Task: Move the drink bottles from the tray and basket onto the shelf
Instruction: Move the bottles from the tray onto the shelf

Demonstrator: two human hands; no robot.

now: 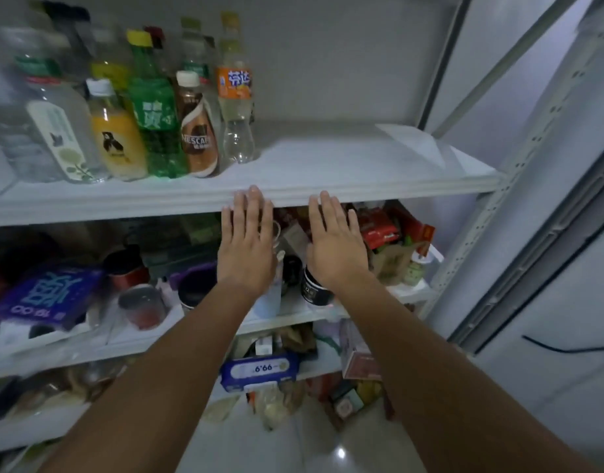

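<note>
Several drink bottles stand on the left half of the white shelf (345, 165): a clear bottle with a white label (60, 138), an orange juice bottle (118, 138), a green soda bottle (155, 124), a brown coffee bottle (196, 131) and a clear bottle with an orange label (235, 107). More bottles stand blurred behind them. My left hand (246, 240) and my right hand (334, 240) are both flat with straight fingers, held side by side just below the shelf's front edge. Neither hand holds anything. No tray or basket is in view.
The lower shelves are crowded: a purple box (48, 295), cups and jars (142, 305), red snack packs (379, 227) and a blue wipes pack (259, 370). A perforated metal upright (519, 158) and a grey wall stand at the right.
</note>
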